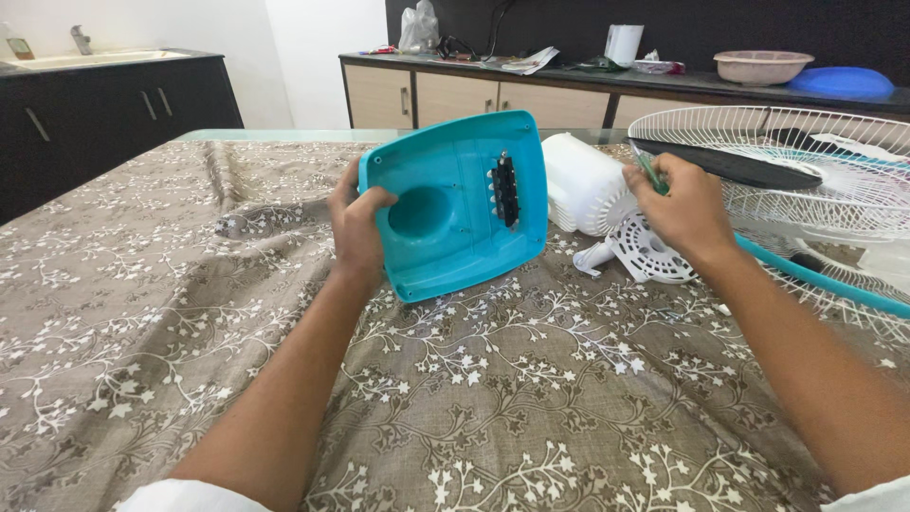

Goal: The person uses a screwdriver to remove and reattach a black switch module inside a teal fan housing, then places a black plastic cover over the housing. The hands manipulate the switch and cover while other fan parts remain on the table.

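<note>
My left hand [358, 226] grips the left edge of a turquoise plastic fan base cover [455, 204], held tilted so its hollow underside faces me. A black switch block [505, 190] with small white parts is fixed inside it. My right hand [684, 207] is closed around a thin green-handled tool [650, 173], resting just above the white fan motor housing [583, 185] and its round vented mount [649, 251]. Both hands hover over the patterned brown cloth [493, 379] covering the table.
A white wire fan guard [834, 190] with a turquoise rim and a dark blade lies at the right. Behind stand a counter with cabinets [455, 95], a bag, papers, a pink bowl [762, 66] and a blue lid. A sink counter [104, 85] is at far left.
</note>
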